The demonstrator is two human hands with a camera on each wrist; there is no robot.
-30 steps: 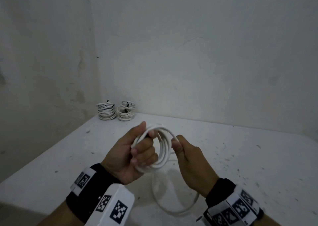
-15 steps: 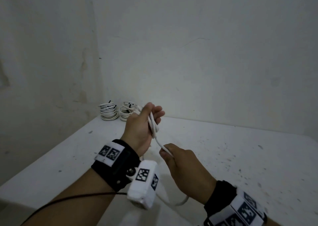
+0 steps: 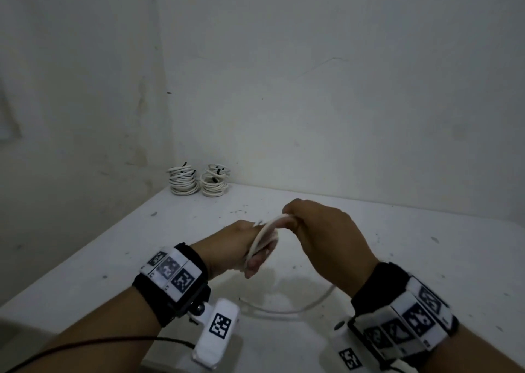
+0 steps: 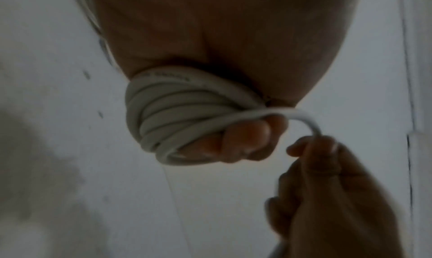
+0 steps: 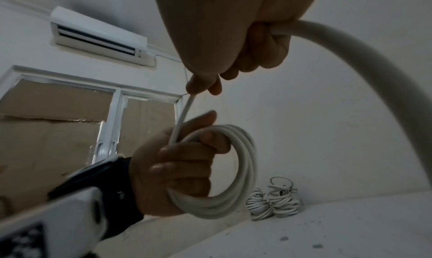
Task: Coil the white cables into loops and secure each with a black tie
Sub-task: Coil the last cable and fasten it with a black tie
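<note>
1. Since half a second ago, the left hand [image 3: 241,244] has been lowered and turned knuckles-up, and the right hand [image 3: 321,233] has been brought up over the coil [image 5: 224,171].
2. The coil is gripped by the left hand's curled fingers so that the wound loops are kept from springing apart.
3. The loose strand is pinched by the right hand's thumb and forefinger just above the coil, apparently so that the next turn can be laid under tension; the remaining fingers are curled round the trailing cable.
4. The tail [image 3: 295,307] is left lying on the bench [image 3: 426,259] below the coil.
5. Only an edge-on sliver of the coil is given by the head view; its round shape and the pinch are revealed by the right wrist view, and the stacked turns across the fingers by the left wrist view.
6. Finished tied coils [image 3: 199,183] are stacked well beyond the coil, at the wall.
</note>
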